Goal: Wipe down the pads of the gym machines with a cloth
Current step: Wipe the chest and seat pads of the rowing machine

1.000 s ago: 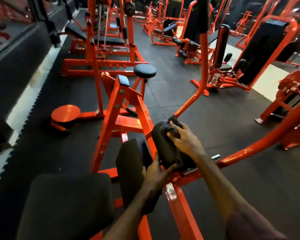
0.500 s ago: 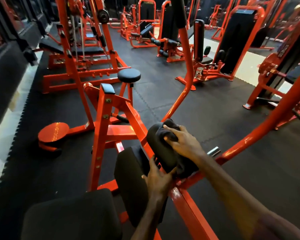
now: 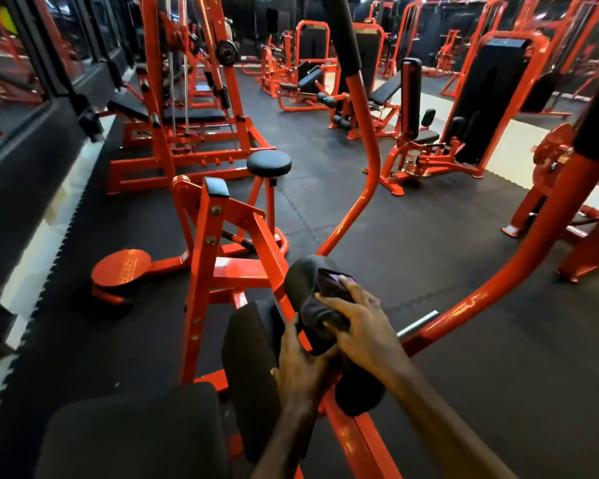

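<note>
While no writing reads, right hand grips cloth; left hand holds pad.

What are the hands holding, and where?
The right hand presses a dark cloth onto the roller pad. The left hand grips that pad's near side.

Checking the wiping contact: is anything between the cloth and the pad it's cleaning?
Nothing visible. The right hand presses the cloth directly onto the pad. The left hand holds the pad's lower edge, below the cloth, not under it.
</note>
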